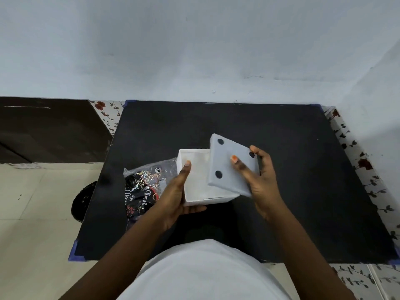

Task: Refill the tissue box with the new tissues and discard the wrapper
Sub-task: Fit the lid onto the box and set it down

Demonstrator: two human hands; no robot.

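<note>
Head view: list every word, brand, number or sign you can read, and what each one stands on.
"Dove": white script on the black patterned plastic tissue pack, printed at least twice, the second copy partly cut off.
Small round emblems on the same pack: too small to read.
Grey square lid with black round pads, in the right hand: no text.
White open box, held by the left hand: no text.

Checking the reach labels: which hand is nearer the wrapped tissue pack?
Left. The left hand holds the open white box right beside the tissue pack, overlapping its edge in view. The right hand holds the grey bottom panel on the box's far side.
</note>
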